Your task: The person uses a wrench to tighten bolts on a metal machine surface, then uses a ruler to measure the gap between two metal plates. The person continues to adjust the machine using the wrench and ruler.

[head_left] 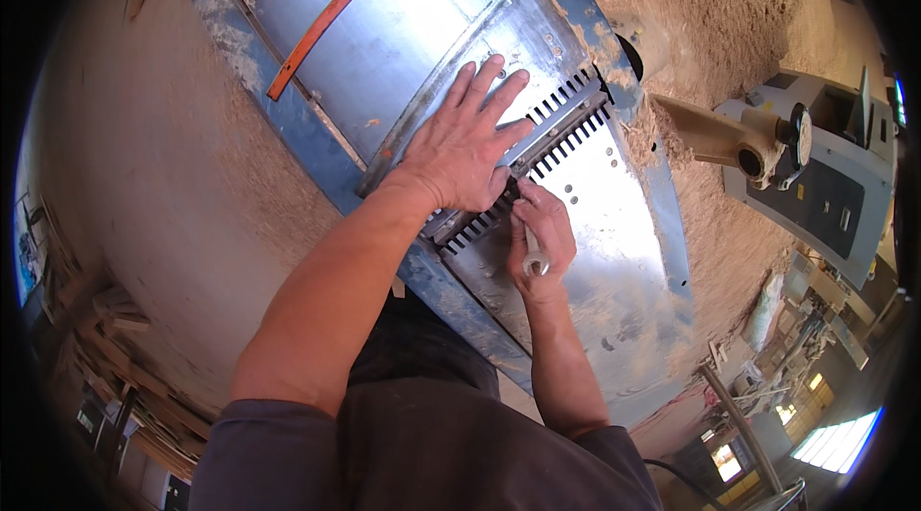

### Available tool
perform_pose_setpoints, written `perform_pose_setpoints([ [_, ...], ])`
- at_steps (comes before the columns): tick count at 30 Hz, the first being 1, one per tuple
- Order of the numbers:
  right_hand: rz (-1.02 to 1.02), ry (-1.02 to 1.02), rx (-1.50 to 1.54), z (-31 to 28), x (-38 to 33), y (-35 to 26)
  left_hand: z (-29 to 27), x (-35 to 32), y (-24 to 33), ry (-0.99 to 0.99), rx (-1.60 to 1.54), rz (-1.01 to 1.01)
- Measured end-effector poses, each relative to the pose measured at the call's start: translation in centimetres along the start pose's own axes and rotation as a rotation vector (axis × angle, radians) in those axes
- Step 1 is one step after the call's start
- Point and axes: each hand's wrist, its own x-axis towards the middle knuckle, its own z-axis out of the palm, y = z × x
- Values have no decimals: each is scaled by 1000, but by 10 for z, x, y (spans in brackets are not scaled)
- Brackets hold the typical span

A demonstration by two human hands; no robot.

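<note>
Cutter bar (pixel 566 134), seated between two comb-edged metal plates (pixel 619 218). Right grip (pixel 547 231) curled around a wrench (pixel 534 264) just beside the bar, wrench's far end hidden; left grip (pixel 462 144) spread palm-down, across bar and one plate. Looks partway done: bar in place, wrench work apparently unfinished; cannot tell how much is left. Farther out, past heaped sawdust (pixel 710 2), yellow label (pixel 800 191) on a grey machine (pixel 820 213), too small to read; no legible brand anywhere.
</note>
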Motion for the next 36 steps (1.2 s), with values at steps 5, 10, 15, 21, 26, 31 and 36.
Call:
perform_pose_setpoints([
  [5, 231, 58, 187, -1, -2, 5, -2, 0, -1, -9, 0, 5],
  [10, 138, -56, 129, -7, 10, 3, -4, -1, -1, -42, 17, 7],
  [15, 122, -61, 86, -2, 9, 2, -3, -1, -3, -57, 31, 25],
  [21, 756, 82, 429, -6, 40, 6, -5, -3, -2, -58, 67, 13],
  [26, 797, 114, 591, -18, 54, 25, -5, 0, -1, -95, 75, -3],
  [31, 556, 135, 456, -9, 31, 4, -3, -1, -2, -83, 85, -15],
  [36, 244, 1, 115, 0, 11, -2, -2, 0, -2, -94, 77, -7],
])
